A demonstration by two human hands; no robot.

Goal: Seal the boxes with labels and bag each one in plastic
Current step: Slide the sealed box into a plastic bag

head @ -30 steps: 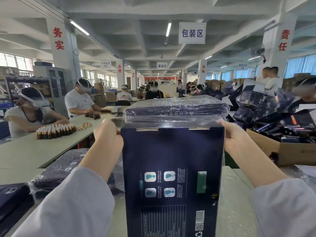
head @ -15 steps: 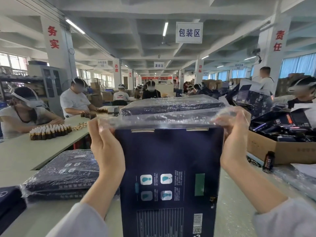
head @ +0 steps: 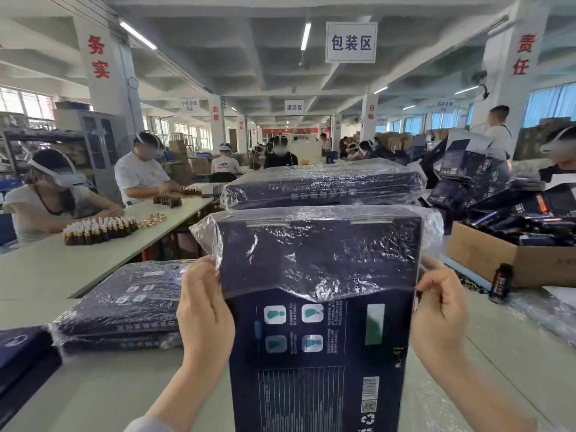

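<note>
A dark blue box (head: 318, 353) stands upright on the table (head: 93, 385) in front of me. A clear plastic bag (head: 318, 254) covers its upper part, with the bag's edge lying a little above the box's printed icons. My left hand (head: 204, 316) pinches the bag's left edge beside the box. My right hand (head: 441, 310) pinches the bag's right edge on the other side. Two pale label strips show at the box's top edge under the plastic.
Bagged boxes (head: 121, 304) lie stacked at my left, another bagged stack (head: 321, 187) stands behind the box. An unbagged box (head: 21, 360) is at far left. A cardboard carton (head: 498, 257) of dark packs and a small bottle (head: 501, 283) sit right. People work along a table (head: 46, 269) with bottles.
The plastic bag has come down from the box's top edge over its upper part, and both my hands have moved down the box's sides with the bag's edges.
</note>
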